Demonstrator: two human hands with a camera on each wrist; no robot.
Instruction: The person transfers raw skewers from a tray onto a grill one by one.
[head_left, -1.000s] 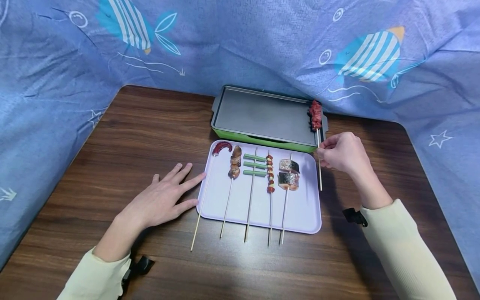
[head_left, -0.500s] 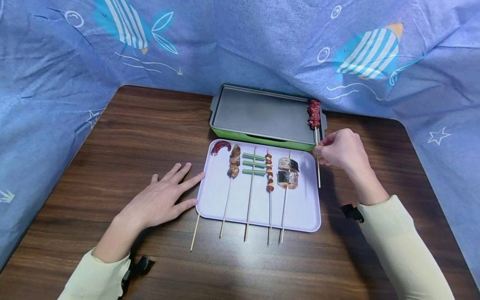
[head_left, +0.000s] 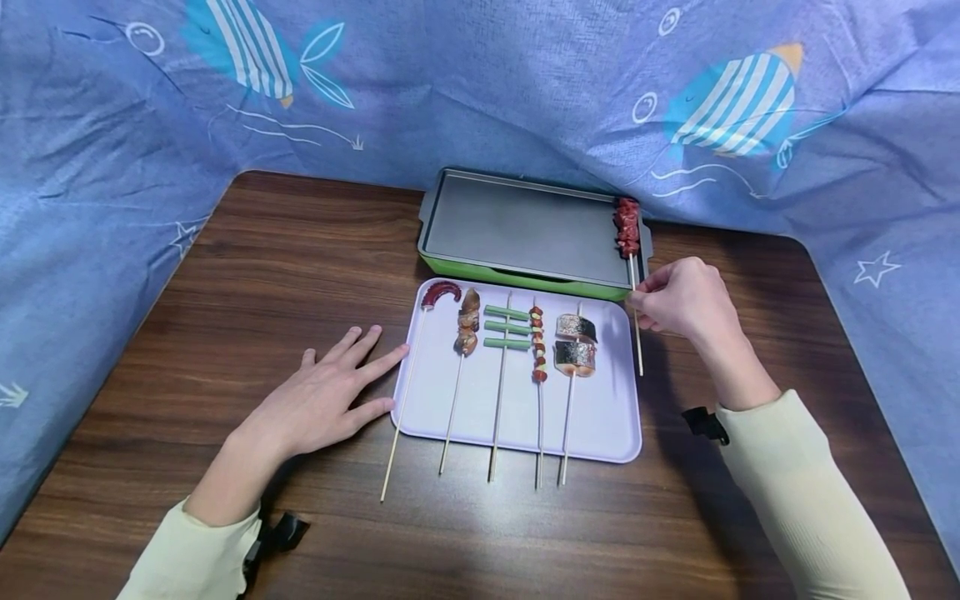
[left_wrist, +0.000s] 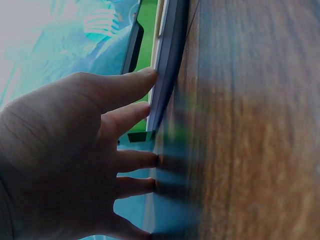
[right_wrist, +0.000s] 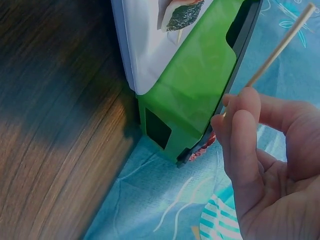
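My right hand (head_left: 688, 298) pinches the stick of a red meat skewer (head_left: 627, 227) between thumb and fingers. The meat lies along the right end of the black plate of a green grill (head_left: 525, 225). In the right wrist view the pale stick (right_wrist: 280, 49) rises from the fingertips, and the meat shows beyond the grill's edge. My left hand (head_left: 322, 396) is spread palm down, its thumb and index fingertip at the left rim of a lilac tray (head_left: 600, 425). The left wrist view shows those fingertips (left_wrist: 146, 71) right at the tray's side, the other fingers reaching down to the wood.
On the tray lie several skewers: a curled dark red tentacle (head_left: 441, 292), brown meat pieces (head_left: 468, 323), green stalks (head_left: 507, 327), small red and pale pieces (head_left: 538, 346) and fish chunks (head_left: 576, 357). Their sticks overhang the front rim. A blue fish-print cloth (head_left: 510, 92) hangs behind the wooden table.
The right hand and the meat skewer have shifted very slightly, with the meat settling a little lower against the plate. The whole view has drifted slightly left. The left hand keeps its place.
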